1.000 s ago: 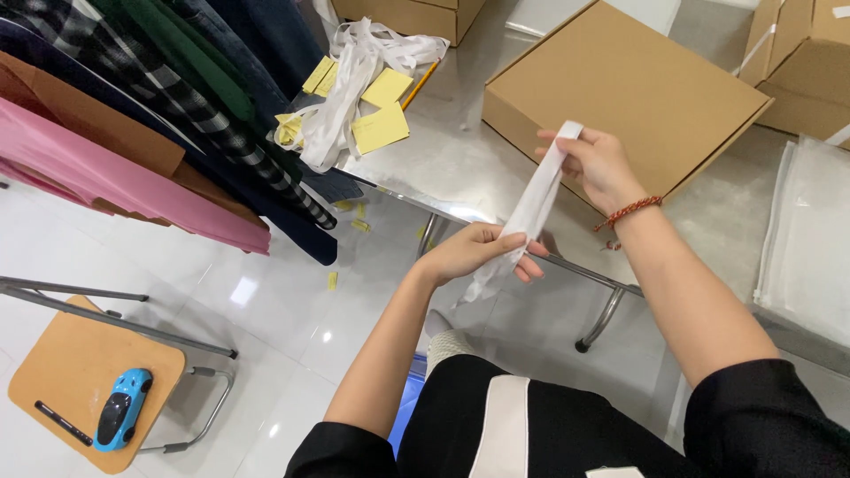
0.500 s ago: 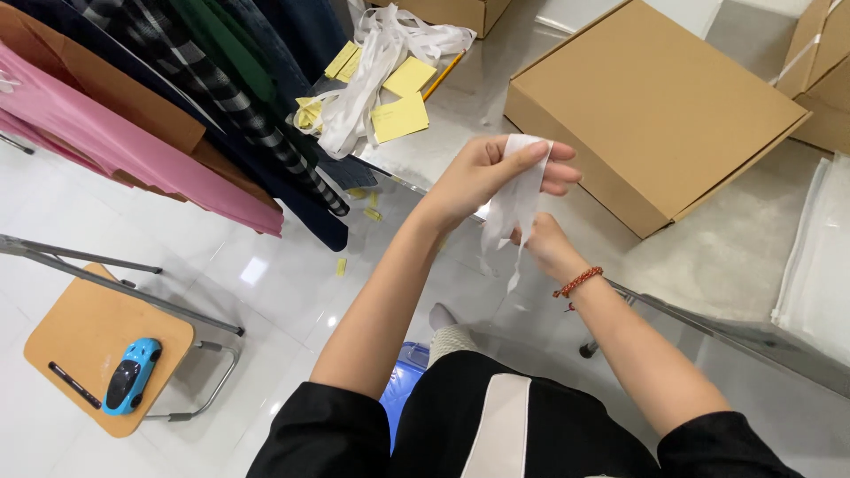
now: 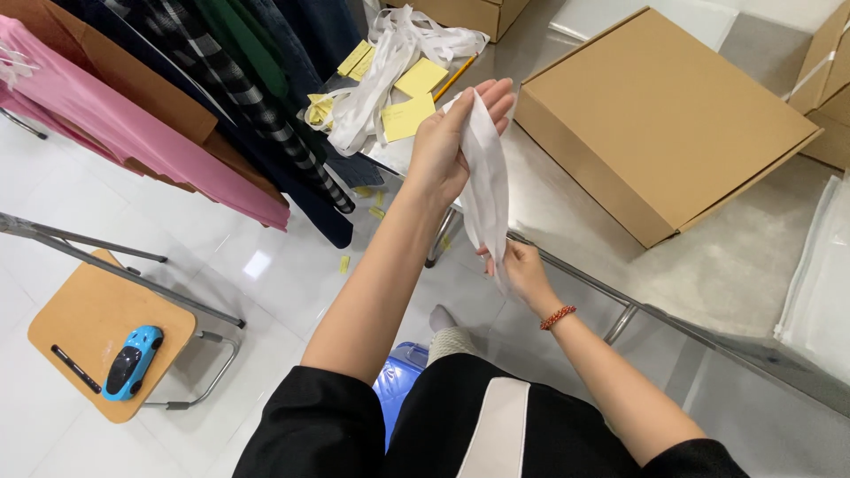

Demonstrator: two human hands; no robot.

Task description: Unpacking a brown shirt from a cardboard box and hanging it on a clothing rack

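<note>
My left hand (image 3: pixel 456 142) is raised and pinches the top of a long white paper strip (image 3: pixel 487 181), which hangs down in front of the metal table edge. My right hand (image 3: pixel 522 270), with a red bead bracelet on its wrist, holds the lower end of the same strip. Just right of the hands lies a flat brown cardboard box (image 3: pixel 660 115) on the metal table (image 3: pixel 735 265).
A heap of white strips (image 3: pixel 390 57) with yellow sticky notes (image 3: pixel 416 97) and a pencil lies at the table's far end. Clothes hang at the left, a pink garment (image 3: pixel 133 133) among them. A wooden stool (image 3: pixel 97 327) carries a blue toy car (image 3: pixel 133 361). Clear bags (image 3: pixel 823 274) sit at the right.
My left hand rose with the strip's upper end while my right hand dropped to its lower end, stretching the strip vertically. Earlier the hands were closer together.
</note>
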